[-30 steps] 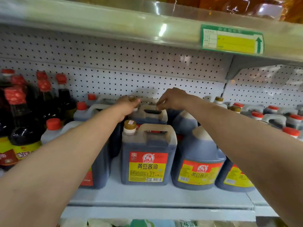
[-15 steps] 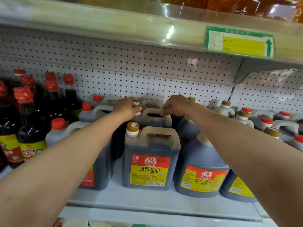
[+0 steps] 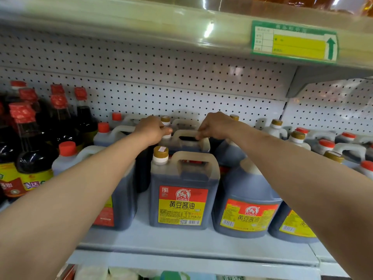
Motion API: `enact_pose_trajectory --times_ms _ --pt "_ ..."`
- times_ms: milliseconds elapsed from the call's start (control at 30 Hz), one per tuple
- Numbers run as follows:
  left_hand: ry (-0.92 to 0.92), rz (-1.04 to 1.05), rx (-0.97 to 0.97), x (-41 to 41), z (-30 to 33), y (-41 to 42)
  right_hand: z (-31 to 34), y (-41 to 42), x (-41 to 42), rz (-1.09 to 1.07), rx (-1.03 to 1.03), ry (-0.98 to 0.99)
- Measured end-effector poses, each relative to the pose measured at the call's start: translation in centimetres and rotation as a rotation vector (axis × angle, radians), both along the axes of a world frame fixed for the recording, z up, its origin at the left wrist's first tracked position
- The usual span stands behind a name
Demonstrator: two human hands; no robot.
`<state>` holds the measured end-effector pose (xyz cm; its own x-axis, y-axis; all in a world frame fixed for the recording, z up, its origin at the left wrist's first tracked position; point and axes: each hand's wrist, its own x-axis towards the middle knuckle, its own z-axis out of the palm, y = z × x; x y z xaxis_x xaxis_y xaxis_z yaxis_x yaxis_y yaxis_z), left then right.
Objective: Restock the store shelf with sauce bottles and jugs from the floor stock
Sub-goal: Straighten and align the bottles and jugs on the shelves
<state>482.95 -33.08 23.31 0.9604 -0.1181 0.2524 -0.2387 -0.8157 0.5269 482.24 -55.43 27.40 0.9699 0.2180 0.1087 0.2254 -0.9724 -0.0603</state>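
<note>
Nearest, at 6 o'clock: pale shelf edge, bare strip in front of the stock. Just behind it, front square jug of dark soy sauce, upright, gold cap at its upper left, red-and-yellow label facing out. At 4 o'clock beside it, round jug with the same label, touching or nearly touching the square one; a further round one cut off at the right. At 8 o'clock, red-capped jug, largely hidden under the left forearm.

Next row back, dead centre: second square jug, directly behind the front one, only its shoulders and handle showing. Left hand on its cap end at 11 o'clock of the jug, fingers curled together round the neck and cap, cap mostly covered. Right hand on the handle at 1 o'clock, fingers curled and clamped over the handle's right top corner; fingertips hidden beneath the bar. Both forearms reaching in from the lower corners, crossing over the front-row stock.

Farther, at 12 o'clock: another gold-capped jug behind the held one, partly hidden by both hands. At 9 to 10 o'clock, tall dark bottles with red foil caps, standing close together. At 2 to 3 o'clock, a cluster of smaller jugs with gold and red caps.

Farthest: white pegboard back wall. Overhead at 1 o'clock, upper shelf lip with a green-and-yellow price tag, print too blurred to read.
</note>
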Motion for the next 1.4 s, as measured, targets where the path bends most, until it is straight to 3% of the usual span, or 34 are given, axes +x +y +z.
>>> enact_pose_trajectory --times_ms 800,967,1033,1200,1400 --pt "0.046 -0.006 0.026 -1.1 0.8 -0.1 0.1 0.4 -0.6 0.013 -0.048 -0.009" --pt "0.022 -0.088 -0.294 -0.3 4.3 4.3 0.3 0.1 0.0 -0.027 -0.027 0.021" --pt "0.018 -0.087 -0.376 0.0 6.0 7.8 1.0 0.6 0.2 -0.030 0.029 -0.055" --pt "0.070 0.023 -0.201 1.6 6.3 14.5 3.0 4.4 1.5 -0.027 0.296 -0.164" --pt "0.220 -0.032 -0.013 3.5 4.3 15.7 2.3 10.0 4.8 0.015 0.337 -0.130"
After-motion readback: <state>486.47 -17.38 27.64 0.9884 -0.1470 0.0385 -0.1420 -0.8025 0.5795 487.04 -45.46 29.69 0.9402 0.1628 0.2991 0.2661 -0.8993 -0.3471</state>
